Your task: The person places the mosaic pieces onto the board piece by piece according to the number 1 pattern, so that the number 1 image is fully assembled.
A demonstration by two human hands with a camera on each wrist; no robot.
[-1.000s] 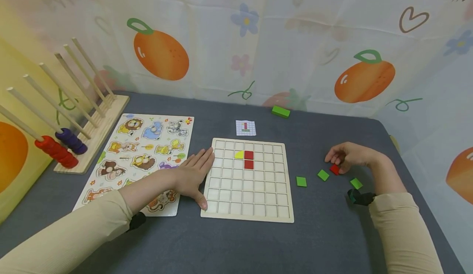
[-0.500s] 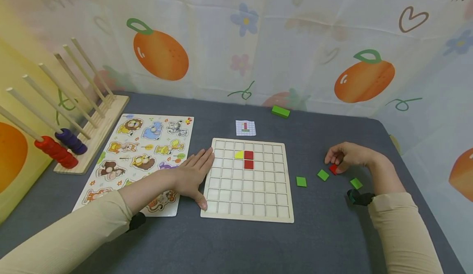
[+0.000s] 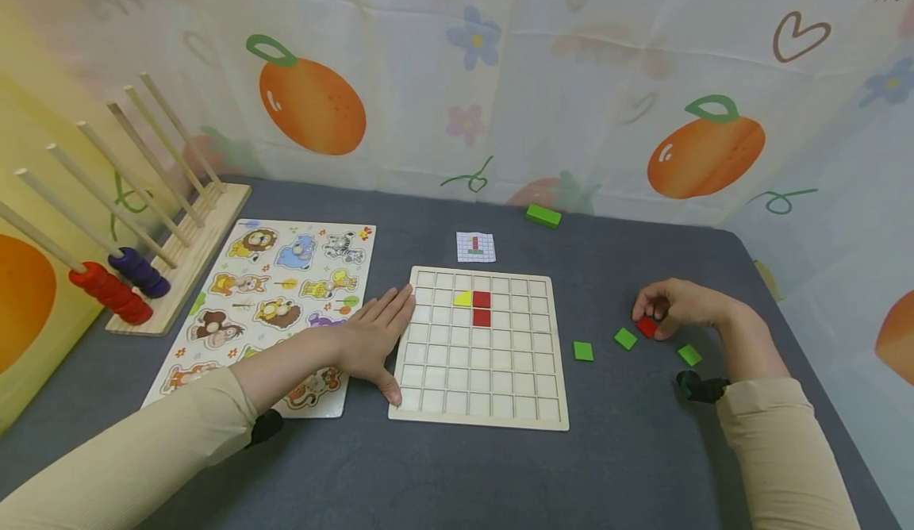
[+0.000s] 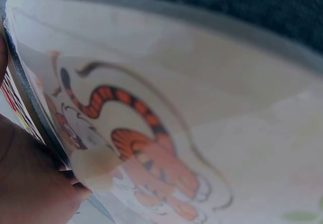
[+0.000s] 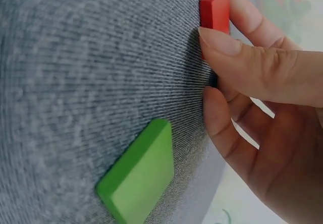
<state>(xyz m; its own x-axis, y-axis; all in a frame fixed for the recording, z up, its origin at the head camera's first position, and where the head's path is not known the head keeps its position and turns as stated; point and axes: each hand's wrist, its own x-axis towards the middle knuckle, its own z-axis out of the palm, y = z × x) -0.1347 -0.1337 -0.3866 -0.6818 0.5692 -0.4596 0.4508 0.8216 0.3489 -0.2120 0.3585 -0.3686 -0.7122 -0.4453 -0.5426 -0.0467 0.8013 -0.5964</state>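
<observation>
My right hand [image 3: 681,308] pinches a red square tile [image 3: 647,326] between thumb and index finger, close over the dark tabletop. The right wrist view shows the thumb on the near side of the red tile [image 5: 214,12], with the index finger behind it. Green square tiles [image 3: 625,339] lie around this hand, and one green tile [image 5: 141,173] is close below it. My left hand [image 3: 371,343] lies flat, fingers straight, along the left edge of the wooden grid board [image 3: 493,424]. On that board sit two red tiles [image 3: 481,318] and a yellow piece [image 3: 462,299].
An animal puzzle board [image 3: 300,316] lies under my left forearm. Beyond it stands a wooden peg rack [image 3: 178,256] with red and purple rings. Behind the grid board are a small pattern card [image 3: 475,247] and a green block [image 3: 543,216], near the printed curtain [image 3: 414,101].
My right hand shifts only slightly, staying with the red tile, which first slides a little away from me and to the left. The left hand stays in place.
</observation>
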